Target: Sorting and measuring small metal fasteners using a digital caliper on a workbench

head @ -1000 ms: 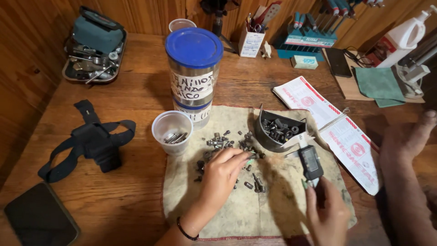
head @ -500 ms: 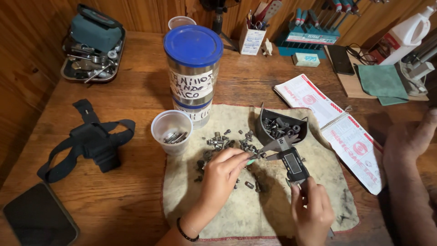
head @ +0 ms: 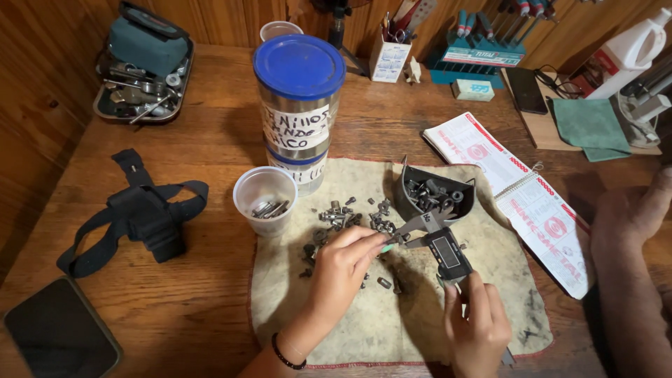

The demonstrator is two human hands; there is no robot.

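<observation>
Caliper (head: pixel 439 246) grey-black, digital, right hand (head: pixel 479 325) gripping; jaws at small screw (head: pixel 389 244).

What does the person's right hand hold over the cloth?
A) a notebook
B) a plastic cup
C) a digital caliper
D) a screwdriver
C: the right hand grips a digital caliper with a small screen, its jaws pointing toward the fingertips of the left hand, above the cloth.
</observation>
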